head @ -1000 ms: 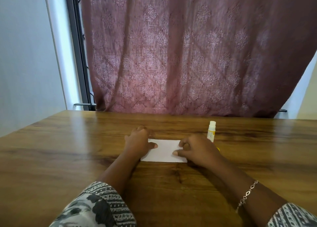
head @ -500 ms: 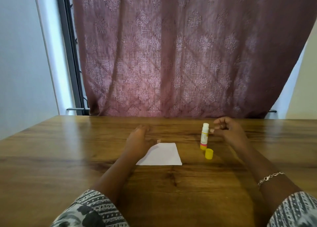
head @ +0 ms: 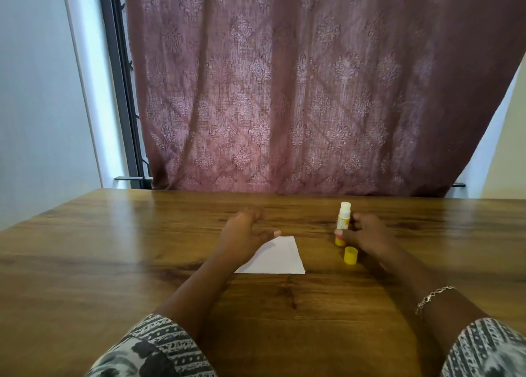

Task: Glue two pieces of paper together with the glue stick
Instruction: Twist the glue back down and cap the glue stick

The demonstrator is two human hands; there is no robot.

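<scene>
A white paper (head: 277, 258) lies flat on the wooden table (head: 113, 248), and I cannot tell if it is one sheet or two stacked. My left hand (head: 242, 235) rests on its left part with fingers spread and thumb pointing right. To the right the glue stick (head: 343, 215) stands upright, uncapped, with its white glue tip showing. My right hand (head: 368, 235) is around its lower body, thumb in front and fingers behind. The yellow cap (head: 350, 255) sits on the table just in front of the stick, next to my right hand.
A maroon patterned curtain (head: 299, 92) hangs right behind the table's far edge. A pale wall and a dark window frame (head: 119, 86) are at the left. Bare table surface extends left, right and in front of the paper.
My right hand left the paper, reached right to the glue stick, then dropped and closed around its lower part. My left hand stayed on the paper.
</scene>
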